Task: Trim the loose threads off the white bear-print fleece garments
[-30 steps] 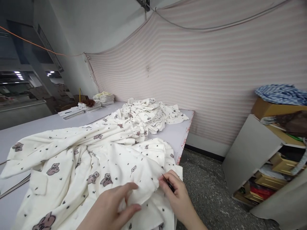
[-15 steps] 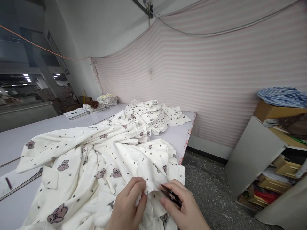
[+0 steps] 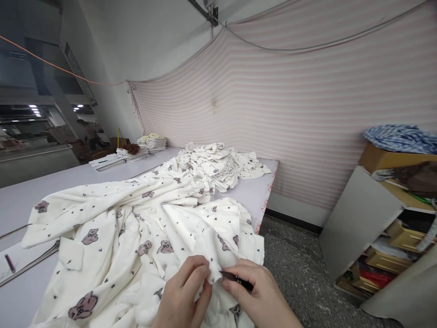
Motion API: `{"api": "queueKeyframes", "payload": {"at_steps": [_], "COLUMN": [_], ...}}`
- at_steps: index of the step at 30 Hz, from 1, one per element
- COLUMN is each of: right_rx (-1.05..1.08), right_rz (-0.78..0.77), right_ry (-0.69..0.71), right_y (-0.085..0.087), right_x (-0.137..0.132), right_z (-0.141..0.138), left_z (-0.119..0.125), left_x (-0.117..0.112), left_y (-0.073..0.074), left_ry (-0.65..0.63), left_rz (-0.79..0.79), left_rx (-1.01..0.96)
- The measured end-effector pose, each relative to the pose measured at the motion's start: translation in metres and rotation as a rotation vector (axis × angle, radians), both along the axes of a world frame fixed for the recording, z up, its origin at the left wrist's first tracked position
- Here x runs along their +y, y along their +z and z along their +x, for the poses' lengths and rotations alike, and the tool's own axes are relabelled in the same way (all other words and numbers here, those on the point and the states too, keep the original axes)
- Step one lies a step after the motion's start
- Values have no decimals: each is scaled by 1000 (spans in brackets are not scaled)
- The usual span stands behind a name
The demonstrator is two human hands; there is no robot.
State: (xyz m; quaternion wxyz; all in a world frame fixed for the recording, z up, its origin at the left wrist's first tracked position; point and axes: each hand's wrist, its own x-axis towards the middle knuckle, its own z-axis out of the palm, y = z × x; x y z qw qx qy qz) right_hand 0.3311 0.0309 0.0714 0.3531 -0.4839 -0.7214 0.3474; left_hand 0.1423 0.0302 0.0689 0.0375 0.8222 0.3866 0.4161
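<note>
White printed fabric (image 3: 191,228) with purple-brown bears and small dark marks lies in loose folds over the near table. My left hand (image 3: 186,291) pinches a gathered edge of it between thumb and fingers. Close on its right, my right hand (image 3: 254,291) is closed around small black thread snips (image 3: 239,279). Their pointed tip meets the fabric edge beside my left fingertips; whether the blades are apart cannot be made out. Palm and fingers hide much of the snips.
A heap of the same fabric (image 3: 218,164) lies farther back on the table (image 3: 252,191). Folded stacks (image 3: 152,143) stand at the far left. A purple pen-like stick (image 3: 9,263) lies near left. On the right stands a cabinet (image 3: 362,228) with drawers.
The snips have turned in my right hand, showing a narrower side, and their tip has shifted left to the fabric edge. My left hand keeps its pinch.
</note>
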Motion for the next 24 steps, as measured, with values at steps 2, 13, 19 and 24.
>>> {"api": "queueKeyframes", "payload": {"at_steps": [2,13,19,24], "right_rx": [10,321,168,104], "right_rz": [15,60,382,372], "right_ry": [-27,-85,-13,-35], "right_y": [-4,-8,-19,-24], "right_x": [-1,22,8,9], "right_z": [-2,-20,-29,-38], "left_z": [0,-11,-9,-7], "left_x": [-1,5,2,-3], "left_y": [-1,34,31,26], "left_ry": [4,92,19,9], "left_rz": [10,-1021,-973,-858], "left_rx": [-33,-358,-425,-354]}}
